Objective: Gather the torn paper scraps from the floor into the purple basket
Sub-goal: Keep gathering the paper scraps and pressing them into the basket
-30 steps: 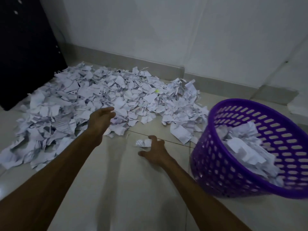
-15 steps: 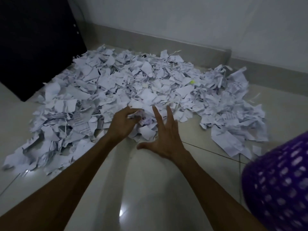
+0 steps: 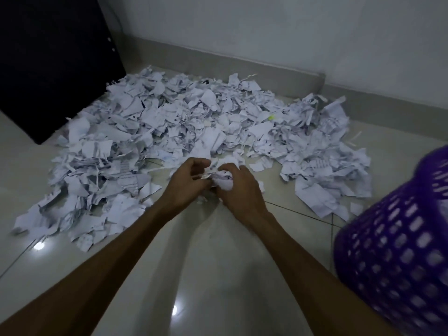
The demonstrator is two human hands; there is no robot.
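Observation:
A wide heap of torn white paper scraps (image 3: 184,122) covers the tiled floor ahead of me. At its near edge my left hand (image 3: 185,183) and my right hand (image 3: 238,187) meet, fingers curled, and squeeze a bunch of scraps (image 3: 224,178) between them just above the floor. The purple basket (image 3: 397,248) with its perforated wall lies at the right edge of the view, close beside my right forearm; its inside is out of sight.
A black panel (image 3: 51,61) stands at the left behind the heap. A white wall with a grey skirting board (image 3: 266,71) runs along the back. Bare glossy floor tiles (image 3: 198,275) lie under my forearms.
My hands went from reaching, the right one spread open, to closing together on a bunch of scraps at the heap's near edge. The view has swung left, so the basket sits further right.

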